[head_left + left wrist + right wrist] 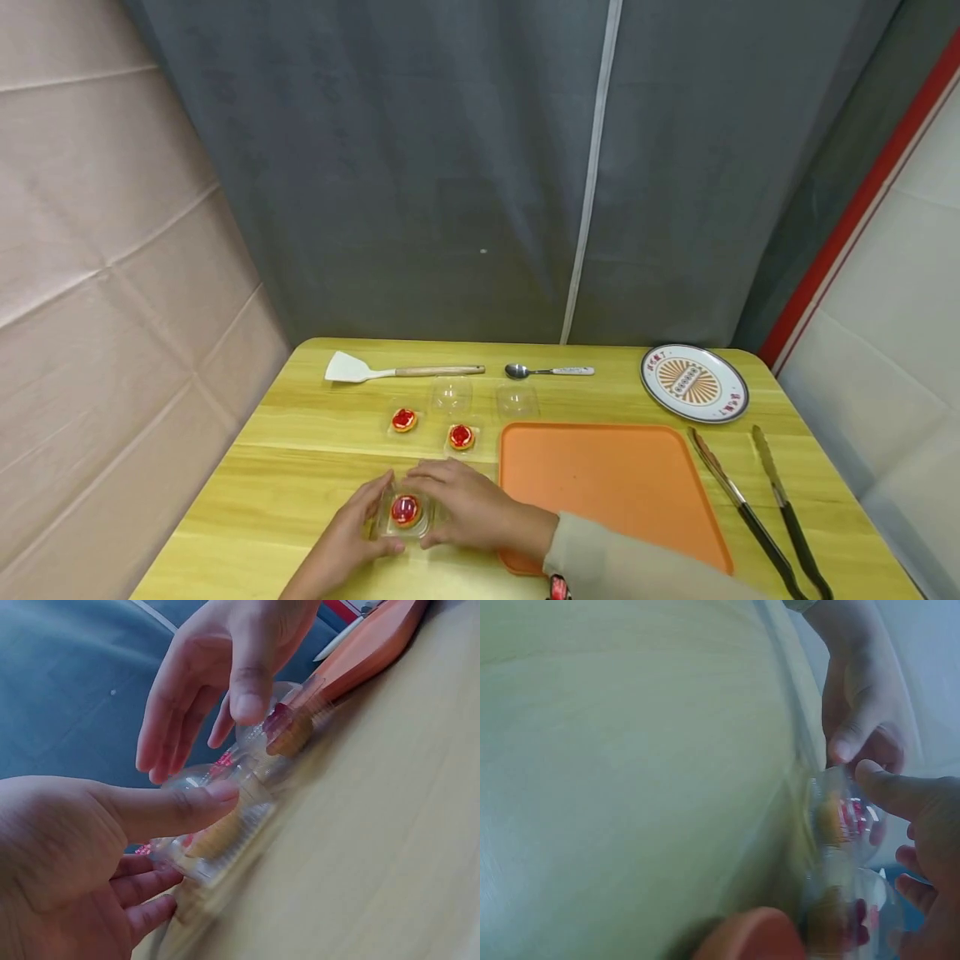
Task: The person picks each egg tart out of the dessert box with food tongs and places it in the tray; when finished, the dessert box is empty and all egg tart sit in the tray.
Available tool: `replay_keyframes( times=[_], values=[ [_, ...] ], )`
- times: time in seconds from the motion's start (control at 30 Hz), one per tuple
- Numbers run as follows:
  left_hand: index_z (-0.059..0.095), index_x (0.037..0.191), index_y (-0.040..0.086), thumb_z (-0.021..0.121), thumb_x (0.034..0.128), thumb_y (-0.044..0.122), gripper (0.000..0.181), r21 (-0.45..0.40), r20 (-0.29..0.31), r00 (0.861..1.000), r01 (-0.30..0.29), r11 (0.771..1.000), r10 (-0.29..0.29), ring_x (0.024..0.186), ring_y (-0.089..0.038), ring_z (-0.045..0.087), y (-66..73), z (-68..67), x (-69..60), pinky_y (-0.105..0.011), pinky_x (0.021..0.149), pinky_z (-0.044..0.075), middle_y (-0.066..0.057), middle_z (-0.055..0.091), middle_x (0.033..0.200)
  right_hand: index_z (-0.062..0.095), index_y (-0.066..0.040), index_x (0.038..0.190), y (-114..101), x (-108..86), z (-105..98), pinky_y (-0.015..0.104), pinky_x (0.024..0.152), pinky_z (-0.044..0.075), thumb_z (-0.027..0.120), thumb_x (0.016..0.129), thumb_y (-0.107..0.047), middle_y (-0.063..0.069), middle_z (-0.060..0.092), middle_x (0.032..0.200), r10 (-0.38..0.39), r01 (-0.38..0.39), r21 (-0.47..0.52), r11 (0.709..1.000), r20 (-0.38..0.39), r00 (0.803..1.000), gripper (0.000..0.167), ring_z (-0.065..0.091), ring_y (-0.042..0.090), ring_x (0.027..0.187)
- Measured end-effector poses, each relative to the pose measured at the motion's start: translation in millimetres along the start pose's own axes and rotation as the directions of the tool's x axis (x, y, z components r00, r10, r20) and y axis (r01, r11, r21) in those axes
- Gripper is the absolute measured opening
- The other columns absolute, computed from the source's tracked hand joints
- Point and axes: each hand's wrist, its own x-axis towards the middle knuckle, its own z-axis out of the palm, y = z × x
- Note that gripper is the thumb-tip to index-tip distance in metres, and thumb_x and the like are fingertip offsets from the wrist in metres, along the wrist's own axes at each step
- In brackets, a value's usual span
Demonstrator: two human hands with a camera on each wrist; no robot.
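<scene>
In the head view, a clear plastic box [420, 527] holds a red-topped tart [406, 511] near the table's front. My left hand [341, 542] grips its left side, with the thumb [172, 810] across the clear dome in the left wrist view. Around the box's right side, my right hand [476, 510] has its fingers extended and spread; its thumb [885, 787] is near the box corner and the left thumb. Contact between the right hand and the box is unclear. Behind the hands, two more red tarts [404, 419] [461, 437] rest on clear bases.
Two clear lids [452, 395] [517, 401] lie behind the tarts. A white spatula [347, 367] and a spoon [517, 371] are near the back edge. To the right are an orange tray [600, 475], a patterned plate [693, 383] and black-handled tongs [772, 550].
</scene>
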Motion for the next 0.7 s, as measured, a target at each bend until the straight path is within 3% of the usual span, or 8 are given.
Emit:
replay_keyframes(
  times=[0.27, 0.5, 0.7],
  values=[
    [0.042, 0.156, 0.003, 0.092, 0.0733, 0.02, 0.098, 0.019, -0.08, 0.997, 0.015, 1.0, -0.014, 0.14, -0.045, 0.047, -3.0, 8.0, -0.4, -0.047, 0.114, 0.042, -0.02, 0.047, 0.155, 0.042, -0.029, 0.158, -3, 2.0, 10, 0.048, 0.117, 0.042, 0.08, 0.083, -0.054, -0.003, 0.045, 0.16, 0.064, -0.062, -0.057, 0.996, 0.032, 0.997, 0.088, 0.044, 0.017, 0.145],
    [0.044, 0.154, 0.002, 0.091, 0.0735, 0.019, 0.095, 0.019, -0.084, 0.996, 0.015, 1.0, -0.013, 0.14, -0.045, 0.048, -4.4, 9.0, -1.1, -0.05, 0.114, 0.04, -0.019, 0.048, 0.154, 0.043, -0.033, 0.157, -7, 0.4, 15, 0.05, 0.11, 0.049, 0.081, 0.085, -0.051, -0.006, 0.046, 0.159, 0.124, -0.12, -0.089, 0.989, 0.045, 0.991, 0.083, 0.048, 0.019, 0.142],
    [0.043, 0.155, 0.003, 0.091, 0.0739, 0.02, 0.096, 0.017, -0.081, 0.997, 0.02, 1.0, -0.018, 0.142, -0.044, 0.045, -6.1, 9.6, -1.7, -0.051, 0.115, 0.038, -0.018, 0.048, 0.155, 0.048, -0.033, 0.153, -8, 0.2, 18, 0.045, 0.113, 0.047, 0.085, 0.082, -0.046, -0.008, 0.053, 0.152, 0.129, -0.128, -0.114, 0.985, 0.002, 0.992, 0.081, 0.055, 0.017, 0.134]
  ],
)
